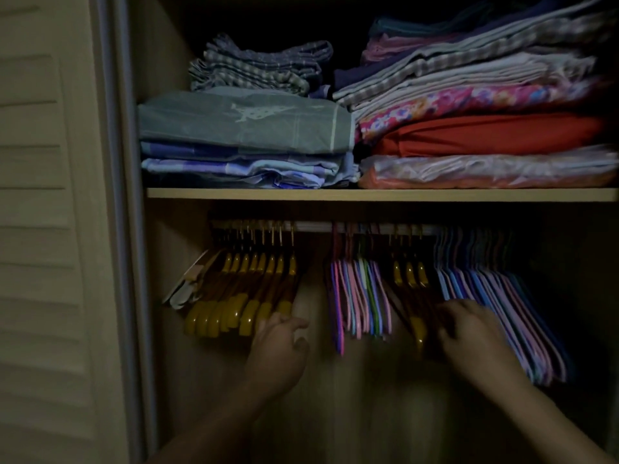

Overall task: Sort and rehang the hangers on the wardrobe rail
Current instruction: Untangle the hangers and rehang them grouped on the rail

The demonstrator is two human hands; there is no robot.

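A rail (315, 226) runs under the shelf. At its left hangs a tight row of wooden hangers (248, 289). In the middle hangs a bunch of thin pink, purple and green hangers (360, 296), then three more wooden hangers (408, 274), then a long row of blue and lilac hangers (495, 296). My left hand (279, 346) touches the lower end of the rightmost wooden hanger in the left row, fingers curled. My right hand (469, 329) is blurred and lies over the lower ends of the three wooden hangers; whether it grips them I cannot tell.
A shelf (368, 194) above the rail bears two stacks of folded linen (244, 135) and fabrics (485, 128). A louvred door (40, 195) stands at the left. A paper tag (187, 283) hangs at the rail's left end. A gap on the rail separates the left and middle groups.
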